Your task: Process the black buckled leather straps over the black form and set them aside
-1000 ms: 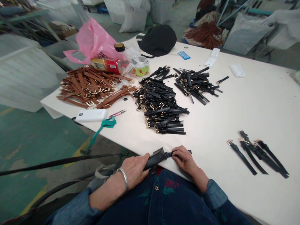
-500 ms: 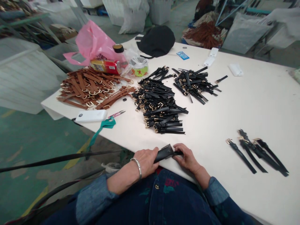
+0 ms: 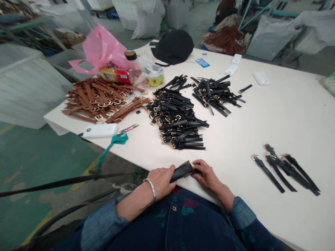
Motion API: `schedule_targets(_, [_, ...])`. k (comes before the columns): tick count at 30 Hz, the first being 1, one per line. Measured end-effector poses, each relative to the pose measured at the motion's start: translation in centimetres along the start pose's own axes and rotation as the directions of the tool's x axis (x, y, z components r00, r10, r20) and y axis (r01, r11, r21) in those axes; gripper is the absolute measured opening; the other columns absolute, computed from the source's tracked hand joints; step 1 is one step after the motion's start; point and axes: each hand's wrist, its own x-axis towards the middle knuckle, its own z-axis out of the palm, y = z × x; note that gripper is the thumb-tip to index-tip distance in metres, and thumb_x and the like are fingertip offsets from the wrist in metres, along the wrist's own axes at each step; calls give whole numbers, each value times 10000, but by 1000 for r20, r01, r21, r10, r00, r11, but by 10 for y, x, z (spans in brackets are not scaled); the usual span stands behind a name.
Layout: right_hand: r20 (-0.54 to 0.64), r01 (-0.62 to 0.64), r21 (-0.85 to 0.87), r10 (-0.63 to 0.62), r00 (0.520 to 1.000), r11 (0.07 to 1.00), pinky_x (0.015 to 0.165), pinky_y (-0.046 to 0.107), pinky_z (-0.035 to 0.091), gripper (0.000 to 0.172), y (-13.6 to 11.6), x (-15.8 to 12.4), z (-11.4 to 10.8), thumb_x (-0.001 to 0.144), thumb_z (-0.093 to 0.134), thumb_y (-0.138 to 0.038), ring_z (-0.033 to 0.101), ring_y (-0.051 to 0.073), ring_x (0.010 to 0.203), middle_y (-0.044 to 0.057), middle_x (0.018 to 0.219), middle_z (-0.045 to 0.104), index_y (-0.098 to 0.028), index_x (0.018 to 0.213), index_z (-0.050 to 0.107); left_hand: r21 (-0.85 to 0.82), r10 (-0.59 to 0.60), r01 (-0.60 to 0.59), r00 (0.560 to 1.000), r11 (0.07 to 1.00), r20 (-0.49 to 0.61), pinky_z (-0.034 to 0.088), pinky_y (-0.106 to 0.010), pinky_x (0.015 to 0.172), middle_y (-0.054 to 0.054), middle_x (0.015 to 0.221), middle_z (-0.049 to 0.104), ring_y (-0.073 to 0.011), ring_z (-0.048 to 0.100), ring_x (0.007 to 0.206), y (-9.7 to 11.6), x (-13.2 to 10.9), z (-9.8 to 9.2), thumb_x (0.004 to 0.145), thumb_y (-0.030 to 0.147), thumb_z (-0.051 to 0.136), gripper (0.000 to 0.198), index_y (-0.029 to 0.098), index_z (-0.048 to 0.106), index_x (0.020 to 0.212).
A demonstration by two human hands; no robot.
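At the front edge of the table, my left hand (image 3: 160, 179) is closed around a wide black strap (image 3: 182, 171), which slants up to the right. My right hand (image 3: 206, 175) pinches a dark piece at the strap's right end; the fingers hide most of it, and I cannot tell whether it is separate. A pile of short black buckle straps (image 3: 180, 120) with gold-coloured buckles lies just beyond my hands. Several more buckle straps (image 3: 288, 169) lie apart on the right. Long black bands (image 3: 65, 182) run off to the left below the table edge; where they join is hidden.
Brown buckle straps (image 3: 96, 97) are heaped at the left, near a pink bag (image 3: 104, 47) and a bottle. A white power bank (image 3: 101, 130), small thread snips (image 3: 130, 128) and a green cloth strip (image 3: 115, 141) lie by the left edge. A black cap (image 3: 172, 47) sits at the back.
The view has shifted slightly. My right fingers have closed in nearer the end of the wide strap, and less of the dark piece shows. My left hand keeps its hold.
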Motion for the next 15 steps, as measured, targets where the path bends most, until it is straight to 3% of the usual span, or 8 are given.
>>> schedule_targets(7, [0,-26,0,26,1000,1000,844,390,431,260,1,-1,3,734,596,-166,486,214,996,78,1067,494,-224,986,570,3,-23,23,999,1000,42,445,-332,631,-59,787,640,-239,612,740,-32,-22,8,763,404,392,261,242,458,957])
schedule_targets(15, [2,-42,-49,42,999,998,814,375,441,240,1,0,5,730,604,-168,496,210,952,69,1027,509,-231,961,596,-42,-61,63,997,997,46,438,-323,662,-67,837,637,-235,604,781,-25,-15,9,753,412,394,285,236,471,964])
